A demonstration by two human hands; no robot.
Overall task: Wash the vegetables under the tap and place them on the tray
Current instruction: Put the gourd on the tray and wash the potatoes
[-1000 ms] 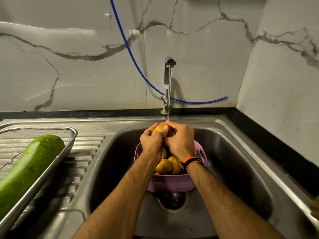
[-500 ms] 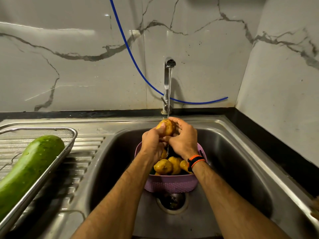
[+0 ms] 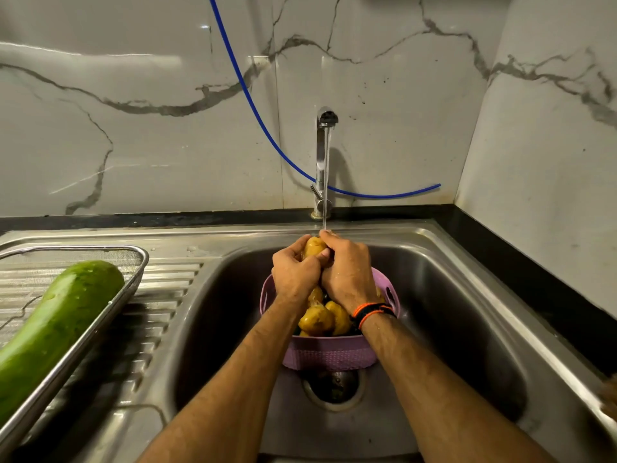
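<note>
Yellow-brown skin is all I can see of the potato (image 3: 313, 247); my left hand (image 3: 293, 274) and right hand (image 3: 347, 272) curl around it under the water from the tap (image 3: 323, 162), covering most of it. Below them the purple basket (image 3: 329, 354) sits in the sink (image 3: 450, 295), partly hidden by my wrists; about three more potatoes (image 3: 317, 320) show inside. One green gourd (image 3: 56, 325), cut off at the frame's edge, lies in the steel tray (image 3: 133, 275) on the left.
</note>
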